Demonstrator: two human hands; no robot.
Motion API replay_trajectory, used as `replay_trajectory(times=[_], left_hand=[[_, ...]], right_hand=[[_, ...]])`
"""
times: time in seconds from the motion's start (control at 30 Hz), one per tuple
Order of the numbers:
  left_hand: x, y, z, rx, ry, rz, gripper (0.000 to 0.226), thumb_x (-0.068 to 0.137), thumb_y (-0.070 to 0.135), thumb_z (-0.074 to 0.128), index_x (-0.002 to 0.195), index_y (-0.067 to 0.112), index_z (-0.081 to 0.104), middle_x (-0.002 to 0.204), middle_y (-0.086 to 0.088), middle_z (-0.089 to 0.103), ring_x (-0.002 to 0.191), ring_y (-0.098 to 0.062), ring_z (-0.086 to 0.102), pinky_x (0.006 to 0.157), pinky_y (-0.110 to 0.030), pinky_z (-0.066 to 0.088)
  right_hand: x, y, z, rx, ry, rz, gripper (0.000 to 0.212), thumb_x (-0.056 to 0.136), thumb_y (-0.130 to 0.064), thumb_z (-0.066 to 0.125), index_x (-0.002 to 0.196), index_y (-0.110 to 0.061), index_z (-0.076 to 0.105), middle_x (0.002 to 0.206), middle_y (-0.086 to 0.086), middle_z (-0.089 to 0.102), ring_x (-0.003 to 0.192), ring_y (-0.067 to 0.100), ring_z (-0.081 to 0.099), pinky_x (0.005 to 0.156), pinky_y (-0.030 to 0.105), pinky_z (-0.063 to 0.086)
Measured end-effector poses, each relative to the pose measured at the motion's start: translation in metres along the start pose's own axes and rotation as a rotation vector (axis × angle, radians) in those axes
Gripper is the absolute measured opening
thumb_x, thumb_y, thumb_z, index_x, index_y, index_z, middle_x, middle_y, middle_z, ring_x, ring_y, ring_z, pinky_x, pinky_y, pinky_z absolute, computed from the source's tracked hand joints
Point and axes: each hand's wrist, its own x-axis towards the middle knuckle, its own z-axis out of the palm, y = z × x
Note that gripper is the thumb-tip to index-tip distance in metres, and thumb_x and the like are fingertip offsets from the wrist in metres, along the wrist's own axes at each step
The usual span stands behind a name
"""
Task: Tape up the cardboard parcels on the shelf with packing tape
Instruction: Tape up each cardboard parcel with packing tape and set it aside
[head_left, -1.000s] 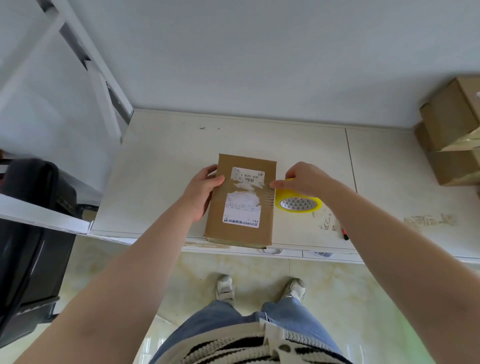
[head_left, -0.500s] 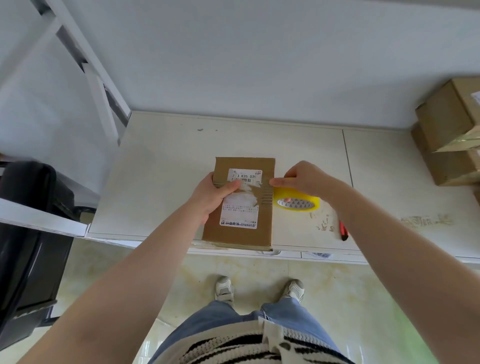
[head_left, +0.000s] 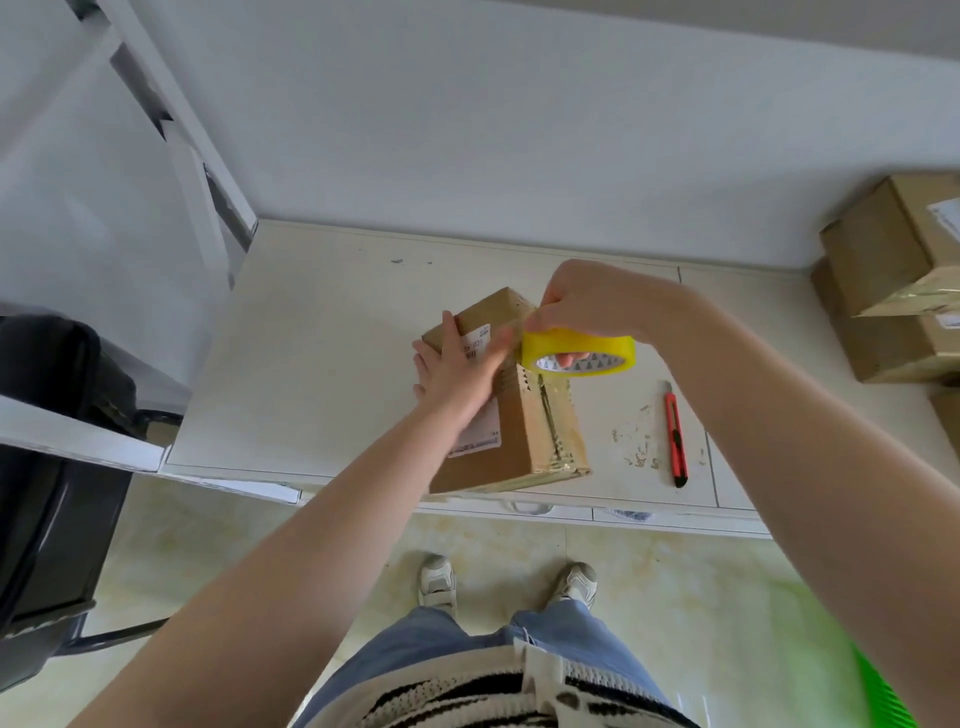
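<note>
A brown cardboard parcel with white labels is tipped up on its left side on the white shelf, its taped right face showing. My left hand grips the parcel across its labelled top, thumb over the upper edge. My right hand holds the yellow tape roll just above the parcel's upper right edge, fingers through the core. A strip of tape runs from the roll onto the box.
A red utility knife lies on the shelf right of the parcel. Stacked cardboard boxes stand at the far right against the wall. A black chair is at the left, beside a white metal frame.
The parcel lay flat; my left hand has tilted it up on edge. My right hand lifted the tape roll off the shelf and over the parcel. The knife has come into view.
</note>
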Motion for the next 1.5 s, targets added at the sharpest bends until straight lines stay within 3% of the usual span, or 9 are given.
replay_trajectory(times=[0.17,0.3,0.53,0.7,0.83,1.0,1.17,1.27,1.5], left_hand=[[-0.001,0.006,0.001,0.057,-0.056,-0.071,0.109,0.074,0.085,0.038,0.155,0.034,-0.014,0.162,-0.013,-0.023,0.150,-0.030,-0.018,0.119,-0.061,-0.002],[-0.001,0.000,-0.003,0.006,-0.051,-0.046,0.105,0.082,0.076,0.048,0.156,0.033,-0.011,0.163,-0.011,-0.021,0.151,-0.029,-0.017,0.119,-0.059,-0.003],[0.003,-0.011,-0.013,-0.088,-0.074,-0.015,0.111,0.077,0.078,0.054,0.157,0.032,-0.008,0.165,-0.008,-0.012,0.152,-0.025,-0.013,0.119,-0.060,0.000],[0.002,-0.016,-0.033,-0.152,-0.096,-0.030,0.117,0.067,0.082,0.057,0.157,0.028,0.007,0.165,-0.004,0.008,0.151,-0.024,0.012,0.120,-0.049,0.015],[0.003,-0.011,-0.041,-0.392,-0.160,-0.086,0.061,0.087,0.050,0.068,0.136,0.020,0.046,0.137,-0.005,0.058,0.121,-0.024,0.058,0.095,-0.036,0.046],[0.002,-0.006,-0.028,-0.386,-0.135,-0.087,0.097,0.043,0.072,0.083,0.122,0.029,0.047,0.128,-0.002,0.060,0.114,-0.023,0.061,0.100,-0.052,0.048],[0.003,-0.010,-0.043,-0.488,-0.169,-0.102,0.067,0.074,0.040,0.084,0.132,0.022,0.054,0.122,-0.001,0.068,0.113,-0.023,0.065,0.105,-0.048,0.045],[0.008,-0.019,-0.049,-0.463,-0.161,-0.141,0.087,0.076,0.037,0.081,0.150,0.019,0.039,0.137,0.000,0.059,0.121,-0.020,0.058,0.109,-0.039,0.040],[0.007,-0.022,-0.049,-0.430,-0.180,-0.145,0.049,0.086,0.026,0.074,0.133,0.020,0.059,0.109,0.002,0.074,0.096,-0.012,0.070,0.092,-0.029,0.052]], right_hand=[[0.003,-0.003,-0.002,-0.001,-0.002,-0.005,0.052,0.093,-0.048,0.056,0.073,-0.003,0.073,0.065,0.009,0.070,0.048,0.012,0.052,0.059,0.025,0.042],[0.005,0.009,0.000,0.027,0.067,0.026,0.055,0.090,-0.056,0.055,0.076,-0.005,0.071,0.065,0.011,0.069,0.055,0.019,0.054,0.058,0.028,0.040],[0.008,0.021,0.014,-0.273,0.162,0.127,0.070,0.081,-0.074,0.053,0.052,-0.010,0.054,0.049,0.002,0.055,0.051,0.018,0.053,0.059,0.031,0.043],[0.002,0.033,0.016,-0.031,0.200,0.037,0.071,0.080,-0.072,0.057,0.069,-0.001,0.058,0.061,0.006,0.044,0.057,0.020,0.044,0.058,0.031,0.033],[0.000,0.026,0.024,0.082,0.264,-0.020,0.060,0.084,-0.061,0.062,0.074,-0.001,0.062,0.062,0.005,0.045,0.058,0.020,0.045,0.059,0.030,0.033],[0.002,0.022,0.026,0.006,0.279,-0.018,0.065,0.082,-0.067,0.059,0.078,-0.002,0.064,0.064,0.007,0.047,0.058,0.021,0.047,0.059,0.030,0.034],[-0.003,0.032,0.016,-0.042,0.235,-0.018,0.070,0.077,-0.069,0.063,0.072,0.001,0.058,0.063,0.007,0.043,0.059,0.022,0.043,0.058,0.031,0.032],[-0.003,0.041,0.017,-0.146,0.243,0.043,0.062,0.075,-0.068,0.065,0.068,-0.007,0.062,0.064,0.005,0.051,0.060,0.021,0.050,0.057,0.029,0.036],[0.013,0.072,0.062,0.070,0.162,0.123,0.054,0.077,-0.060,0.070,0.077,-0.006,0.068,0.069,0.004,0.054,0.066,0.020,0.052,0.060,0.030,0.038]])
